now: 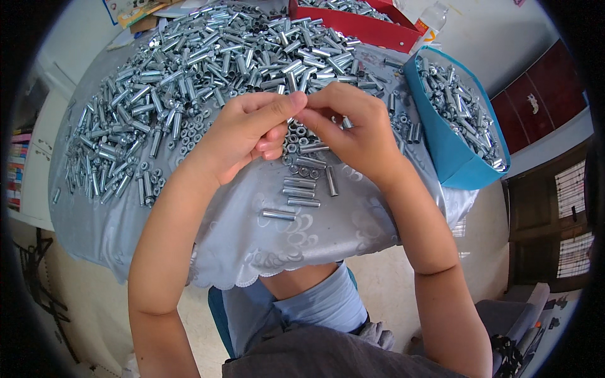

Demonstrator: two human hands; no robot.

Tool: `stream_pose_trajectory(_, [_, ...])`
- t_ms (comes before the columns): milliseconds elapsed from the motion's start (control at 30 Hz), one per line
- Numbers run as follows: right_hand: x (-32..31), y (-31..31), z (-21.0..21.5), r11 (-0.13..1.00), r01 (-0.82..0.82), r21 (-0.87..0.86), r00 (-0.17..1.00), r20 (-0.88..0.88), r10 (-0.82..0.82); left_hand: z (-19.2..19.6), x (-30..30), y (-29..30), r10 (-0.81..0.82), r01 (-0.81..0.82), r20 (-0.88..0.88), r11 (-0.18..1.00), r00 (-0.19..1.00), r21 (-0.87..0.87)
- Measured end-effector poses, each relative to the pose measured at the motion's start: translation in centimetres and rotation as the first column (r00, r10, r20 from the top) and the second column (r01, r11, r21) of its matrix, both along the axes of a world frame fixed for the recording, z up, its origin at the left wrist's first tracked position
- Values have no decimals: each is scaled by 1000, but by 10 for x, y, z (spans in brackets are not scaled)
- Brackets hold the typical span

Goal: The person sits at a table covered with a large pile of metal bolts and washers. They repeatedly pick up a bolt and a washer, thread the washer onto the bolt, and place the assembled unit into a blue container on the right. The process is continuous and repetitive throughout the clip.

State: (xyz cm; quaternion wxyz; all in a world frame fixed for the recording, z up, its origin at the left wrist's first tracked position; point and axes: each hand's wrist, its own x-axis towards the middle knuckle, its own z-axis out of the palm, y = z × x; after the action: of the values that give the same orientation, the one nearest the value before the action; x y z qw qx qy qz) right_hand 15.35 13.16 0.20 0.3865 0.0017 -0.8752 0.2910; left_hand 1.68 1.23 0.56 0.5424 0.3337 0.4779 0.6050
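My left hand (252, 129) and my right hand (353, 123) meet above the table, both closed in a pinch with the fingertips touching. A little silver metal shows around the fingertips, but the fingers hide what piece it is. Just below the hands, several shiny metal sleeves (279, 215) lie loose on the cloth. Flanged hex nuts (304, 171) are scattered under and between the hands. Behind them spreads a large heap of metal sleeves and bolts (208, 63).
A silver-grey patterned tablecloth (227, 233) covers the round table. To the right stands a blue fabric bin (450, 157) full of bolt assemblies. At the back are a red box (353, 24) of metal parts and a clear bottle (432, 22).
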Motion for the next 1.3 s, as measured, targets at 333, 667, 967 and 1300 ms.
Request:
stream_pose_trajectory(333, [6, 4, 5, 990, 125, -70, 982, 152, -113, 2, 10, 0, 135, -135, -96, 991, 986, 6])
stream_pose_trajectory(667, [0, 4, -10, 993, 56, 103, 892, 441, -97, 7, 3, -4, 287, -287, 9, 955, 958, 79])
stream_pose_trajectory(967, [-1, 4, -10, 996, 63, -60, 939, 341, -38, 5, 4, -2, 249, -248, -73, 969, 966, 18])
stream_pose_trajectory(1300, [2, 3, 7, 708, -91, -701, 954, 141, 263, 7, 6, -4, 41, -43, -85, 999, 996, -15])
